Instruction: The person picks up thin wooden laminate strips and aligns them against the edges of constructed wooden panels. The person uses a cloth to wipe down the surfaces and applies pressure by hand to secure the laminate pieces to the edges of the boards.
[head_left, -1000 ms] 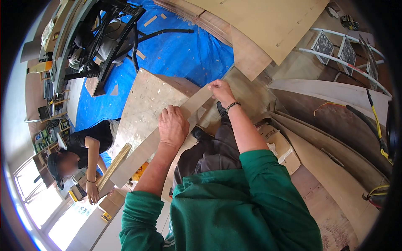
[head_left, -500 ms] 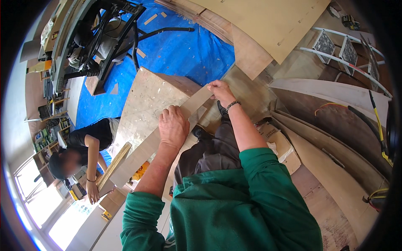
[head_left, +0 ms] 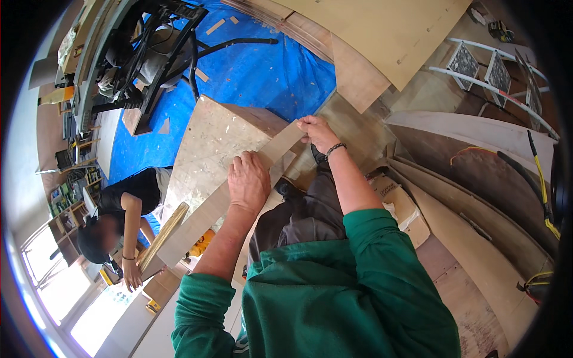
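Observation:
A long, flat, pale wood strip [head_left: 194,224] lies slantwise along the near edge of a paint-spotted plywood worktop [head_left: 209,140]. My left hand [head_left: 249,184] grips it near the middle, fingers curled over its far edge. The strip's far right end is pinched between the thumb and fingers of my right hand [head_left: 318,133], which has a dark bead bracelet on the wrist. At the strip's other end, a co-worker's hand [head_left: 132,275] hangs close by, next to a bundle of narrow wood pieces [head_left: 162,235]. Whether that hand touches the strip I cannot tell.
Blue sheeting [head_left: 262,74] covers the floor beyond, under a black metal stand [head_left: 194,59]. Large boards [head_left: 382,36] lie at the back. A stepladder [head_left: 486,74] and leaning curved panels [head_left: 471,221] are on the right, with an open carton [head_left: 406,209] near my legs.
The co-worker's head has dipped slightly down and to the right. My hands and the wood strip have hardly moved.

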